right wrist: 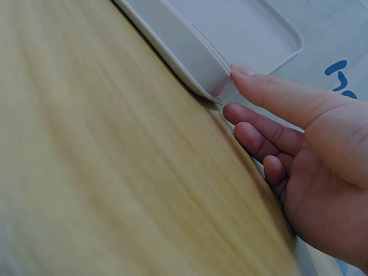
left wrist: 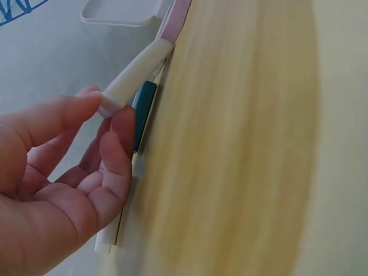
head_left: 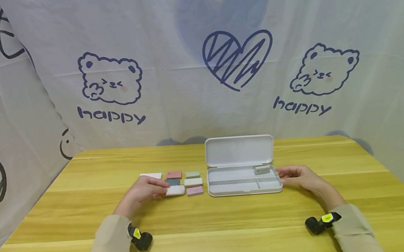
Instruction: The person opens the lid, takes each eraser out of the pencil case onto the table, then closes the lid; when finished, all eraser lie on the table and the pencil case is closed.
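My left hand (head_left: 144,191) pinches a white eraser (left wrist: 133,75) between thumb and fingers, and in the left wrist view that eraser is tilted up at an angle. Close behind it lies a dark teal eraser (left wrist: 144,112). A lilac eraser (head_left: 195,191) and a cream one (head_left: 193,182) are just to its right. At the right end of a white pencil case (head_left: 233,193) is my right hand (head_left: 303,179), with its thumb tip at the rim and the other fingers loosely bent by the outer wall. The case's lid (head_left: 239,150) stands raised.
A grey eraser (head_left: 262,170) lies in the case's back compartment, at the right. Behind the teal eraser are a reddish eraser (head_left: 174,175), a pale green one (head_left: 193,175) and a flat white block (head_left: 151,175). A printed cloth (head_left: 176,87) hangs behind the wooden table (head_left: 216,231).
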The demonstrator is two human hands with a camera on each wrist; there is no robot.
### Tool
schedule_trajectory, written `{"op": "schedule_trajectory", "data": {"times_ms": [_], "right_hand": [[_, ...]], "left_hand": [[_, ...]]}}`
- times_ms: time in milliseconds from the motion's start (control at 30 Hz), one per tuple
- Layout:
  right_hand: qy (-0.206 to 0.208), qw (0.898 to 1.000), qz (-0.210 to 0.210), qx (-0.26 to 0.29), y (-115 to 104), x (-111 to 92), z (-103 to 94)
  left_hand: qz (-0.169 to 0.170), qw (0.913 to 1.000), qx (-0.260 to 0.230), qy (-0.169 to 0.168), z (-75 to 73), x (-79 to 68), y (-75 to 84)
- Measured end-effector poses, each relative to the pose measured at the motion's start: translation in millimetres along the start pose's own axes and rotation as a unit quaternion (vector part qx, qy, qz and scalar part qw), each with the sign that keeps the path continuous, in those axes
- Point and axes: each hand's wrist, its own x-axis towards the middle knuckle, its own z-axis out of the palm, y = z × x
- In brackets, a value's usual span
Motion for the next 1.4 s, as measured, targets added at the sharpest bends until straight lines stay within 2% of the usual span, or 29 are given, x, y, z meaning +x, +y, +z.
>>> {"op": "schedule_trajectory", "data": {"times_ms": [167,600,800,900,1100,1233,1400], "right_hand": [[-0.002,1.000,0.007,0.002,2,0,-0.5],[-0.004,1.000,0.001,0.002,2,1,-0.5],[-0.005,1.000,-0.003,0.002,3,1,-1.0],[-0.007,1.000,-0.005,0.002,3,1,-1.1],[-0.004,1.000,-0.004,0.002,4,1,-1.0],[-0.003,1.000,0.001,-0.002,3,1,-0.9],[-0.003,1.000,-0.002,0.000,3,0,-0.7]], "left_hand": [[-0.011,0.9999,0.008,0.002,0.4,-0.7,2.1],[-0.015,0.9995,0.021,-0.015,-2.6,-4.9,10.8],[-0.014,0.9985,0.049,-0.021,-2.7,-6.1,14.8],[-0.010,0.9980,0.061,-0.013,-1.8,-6.6,16.3],[0.001,0.9952,0.091,0.036,2.3,-5.7,19.1],[0.011,0.9932,0.102,0.054,7.5,-3.4,21.5],[0.025,0.9940,0.095,0.047,17.6,1.2,26.3]]}}
